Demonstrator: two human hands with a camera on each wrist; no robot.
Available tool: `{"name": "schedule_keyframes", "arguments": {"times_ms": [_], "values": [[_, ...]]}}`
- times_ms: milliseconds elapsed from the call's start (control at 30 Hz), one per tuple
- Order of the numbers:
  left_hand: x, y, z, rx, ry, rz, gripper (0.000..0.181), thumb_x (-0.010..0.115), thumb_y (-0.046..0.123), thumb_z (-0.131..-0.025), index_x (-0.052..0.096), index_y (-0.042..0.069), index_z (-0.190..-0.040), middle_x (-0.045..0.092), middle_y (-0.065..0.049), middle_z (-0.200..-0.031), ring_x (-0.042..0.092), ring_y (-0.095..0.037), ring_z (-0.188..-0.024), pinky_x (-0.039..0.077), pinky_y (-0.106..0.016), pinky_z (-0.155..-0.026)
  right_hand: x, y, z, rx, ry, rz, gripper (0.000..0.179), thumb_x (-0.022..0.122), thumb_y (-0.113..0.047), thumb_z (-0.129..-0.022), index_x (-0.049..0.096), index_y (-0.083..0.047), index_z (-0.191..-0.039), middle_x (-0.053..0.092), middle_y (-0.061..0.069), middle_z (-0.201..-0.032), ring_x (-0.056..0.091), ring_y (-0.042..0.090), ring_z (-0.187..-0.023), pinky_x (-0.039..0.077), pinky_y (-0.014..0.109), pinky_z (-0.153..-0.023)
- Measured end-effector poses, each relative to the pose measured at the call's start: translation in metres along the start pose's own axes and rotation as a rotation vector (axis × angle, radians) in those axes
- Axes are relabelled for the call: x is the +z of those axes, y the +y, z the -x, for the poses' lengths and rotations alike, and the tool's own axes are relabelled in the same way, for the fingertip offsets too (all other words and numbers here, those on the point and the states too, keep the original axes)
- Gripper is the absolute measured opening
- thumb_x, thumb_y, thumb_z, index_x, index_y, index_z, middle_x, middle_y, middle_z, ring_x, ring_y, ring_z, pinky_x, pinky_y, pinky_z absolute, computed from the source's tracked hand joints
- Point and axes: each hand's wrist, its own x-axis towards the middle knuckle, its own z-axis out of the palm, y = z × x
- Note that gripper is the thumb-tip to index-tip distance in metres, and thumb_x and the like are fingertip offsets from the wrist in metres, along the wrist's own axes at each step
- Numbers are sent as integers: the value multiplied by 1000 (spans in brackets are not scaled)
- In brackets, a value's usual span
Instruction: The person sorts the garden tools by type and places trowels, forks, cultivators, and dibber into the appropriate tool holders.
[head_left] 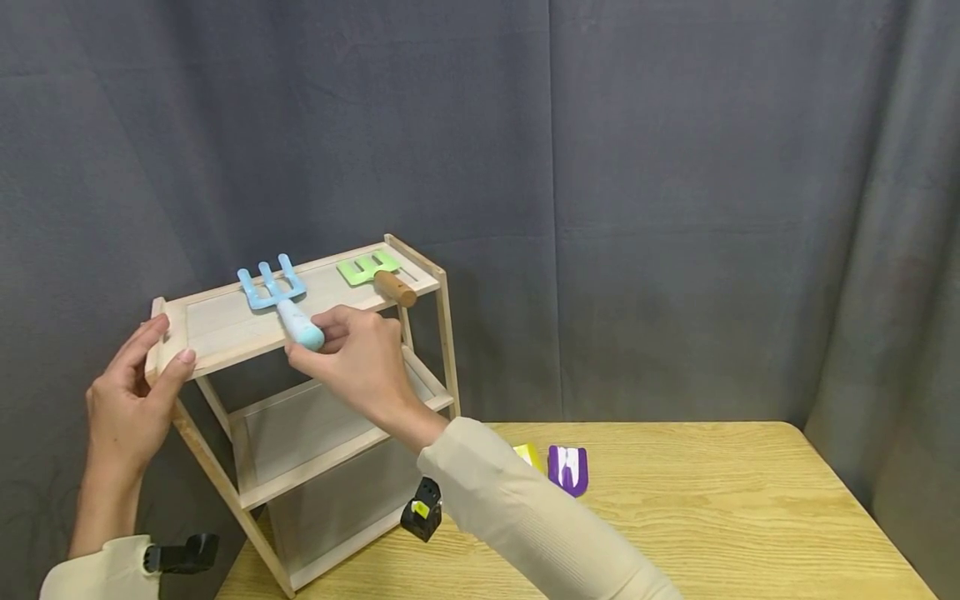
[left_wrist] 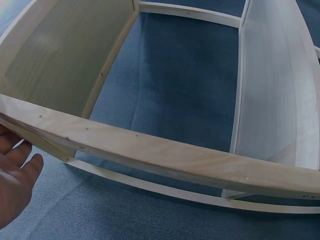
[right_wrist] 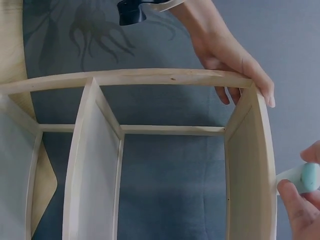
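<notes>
R hand (head_left: 362, 357) w/ blue fork (head_left: 291, 317)

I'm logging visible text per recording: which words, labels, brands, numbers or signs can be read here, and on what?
No readable text in any view.
Blue fork: faint marks on its handle, too small to read, if lettering at all.
Shelf: tiny dark marks on its frame in the left wrist view, too small to make out.

A dark grey curtain (head_left: 690, 208) hangs behind the worktop (head_left: 750, 500), with a straight vertical seam (head_left: 555, 250) dropping to the worktop's back edge. Looser folds fall to the right of the worktop, which is yellowish wood grain with a rounded far corner. Soft light reaches the cloth; faint branching marks (right_wrist: 90, 30) show left of the worktop.
</notes>
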Motion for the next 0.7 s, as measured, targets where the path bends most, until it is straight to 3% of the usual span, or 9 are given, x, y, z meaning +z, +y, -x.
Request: {"name": "schedule_keyframes", "arguments": {"times_ms": [367,700], "values": [[-1,3,2,-30,-12,-23,45,63,11,-81,53,9,-125,49,1,-128,39,-7,-119,33,-9,-86,-4,3,0,-55,-31,47,28,71,-25,-71,66,-6,-91,66,-3,-75,54,-11,-57,44,10,-51],[-1,3,0,-2,0,10,44,63,7,-80,54,4,-122,50,-1,-126,39,-11,-119,34,-10,-87,-16,6,2,-147,45,138,29,66,-33,-75,68,-12,-94,67,-4,-86,57,-6,-70,43,13,-61]]}}
